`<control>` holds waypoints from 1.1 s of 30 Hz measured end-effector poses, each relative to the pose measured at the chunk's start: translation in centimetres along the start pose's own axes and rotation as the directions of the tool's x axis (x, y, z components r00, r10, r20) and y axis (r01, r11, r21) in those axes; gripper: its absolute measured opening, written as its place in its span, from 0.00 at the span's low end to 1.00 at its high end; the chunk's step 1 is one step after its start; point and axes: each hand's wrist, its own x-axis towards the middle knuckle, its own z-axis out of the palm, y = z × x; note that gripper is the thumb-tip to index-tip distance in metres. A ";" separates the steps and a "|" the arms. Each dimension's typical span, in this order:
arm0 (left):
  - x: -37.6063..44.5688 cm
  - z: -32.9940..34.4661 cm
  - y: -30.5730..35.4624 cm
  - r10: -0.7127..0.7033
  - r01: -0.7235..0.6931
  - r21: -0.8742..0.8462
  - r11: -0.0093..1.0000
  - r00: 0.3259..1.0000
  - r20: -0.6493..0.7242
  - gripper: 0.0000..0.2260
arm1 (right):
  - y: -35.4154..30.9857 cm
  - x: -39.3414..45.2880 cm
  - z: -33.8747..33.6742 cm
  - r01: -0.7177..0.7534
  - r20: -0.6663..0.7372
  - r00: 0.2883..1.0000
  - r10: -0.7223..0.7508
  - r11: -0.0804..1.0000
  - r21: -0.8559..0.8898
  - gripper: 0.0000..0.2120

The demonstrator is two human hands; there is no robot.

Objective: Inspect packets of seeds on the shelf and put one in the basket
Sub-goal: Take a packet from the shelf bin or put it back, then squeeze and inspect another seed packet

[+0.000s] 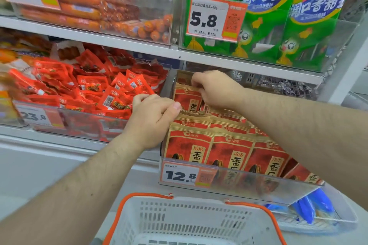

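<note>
"12.8" is read on the price tag (180,175) below the seed packets (229,151); "5.8" is shown on the tag (209,19) before green bags (310,16); "23.8" is seen, blurred, on the left tag (34,116).

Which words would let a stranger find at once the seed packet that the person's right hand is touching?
Start at the clear bin with the 12.8 price tag, above the white basket. Rows of red and brown seed packets stand in it. The right hand pinches the top of the rear packet, which stands behind all the front rows.

A shop — stocked shelves (111,41), price tags (180,174), a shopping basket (191,223).
</note>
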 end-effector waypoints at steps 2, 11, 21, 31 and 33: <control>0.0 0.1 0.2 -0.006 0.006 -0.018 1.000 1.000 -0.015 0.34 | -0.3 0.8 -0.3 -0.026 0.010 1.000 0.026 0.999 -0.025 0.10; 0.1 0.1 0.4 -0.027 0.023 -0.137 0.990 0.999 -0.027 0.30 | -0.1 3.3 0.7 -0.235 0.285 0.928 0.242 0.970 -0.059 0.14; 0.3 0.6 -0.5 -0.019 0.017 -0.171 0.985 1.000 -0.010 0.30 | -0.1 2.7 -0.1 -0.450 0.577 0.797 0.180 0.814 0.367 0.36; 0.5 0.2 0.0 -0.054 0.065 -0.208 0.976 0.997 0.060 0.30 | -2.2 2.4 -0.7 -0.267 0.507 0.831 0.231 0.964 -0.001 0.22; 0.5 0.1 0.0 -0.068 0.081 -0.231 0.970 0.996 0.064 0.29 | -2.5 1.7 -1.3 -0.213 0.458 0.866 0.203 0.977 -0.029 0.19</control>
